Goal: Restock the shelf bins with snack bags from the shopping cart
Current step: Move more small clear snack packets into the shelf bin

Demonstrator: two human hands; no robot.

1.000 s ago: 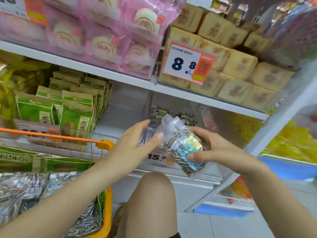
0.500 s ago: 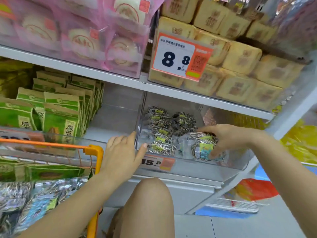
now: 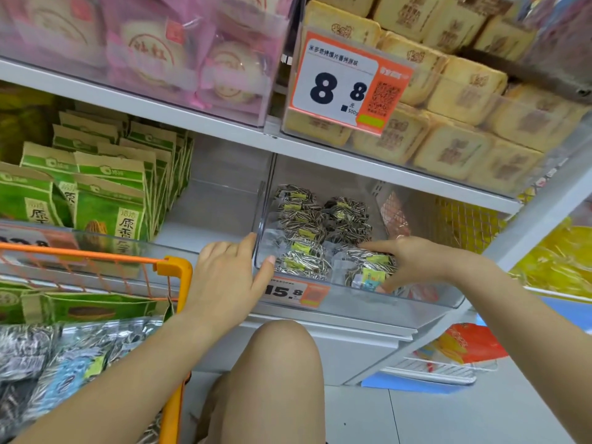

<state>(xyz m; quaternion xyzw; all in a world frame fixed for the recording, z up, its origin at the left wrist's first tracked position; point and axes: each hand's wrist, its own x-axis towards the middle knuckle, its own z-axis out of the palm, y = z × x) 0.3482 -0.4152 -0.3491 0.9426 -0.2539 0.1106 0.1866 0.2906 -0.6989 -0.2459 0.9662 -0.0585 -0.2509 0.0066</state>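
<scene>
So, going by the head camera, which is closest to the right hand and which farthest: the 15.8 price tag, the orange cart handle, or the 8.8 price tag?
From the right hand:
1. 15.8 price tag, just left, on the bin's front.
2. Orange cart handle, farther left, past the left hand.
3. 8.8 price tag, on the shelf above.

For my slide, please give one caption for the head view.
Right hand places a sunflower seed bag in the clear bin; left hand steadies it.
</scene>
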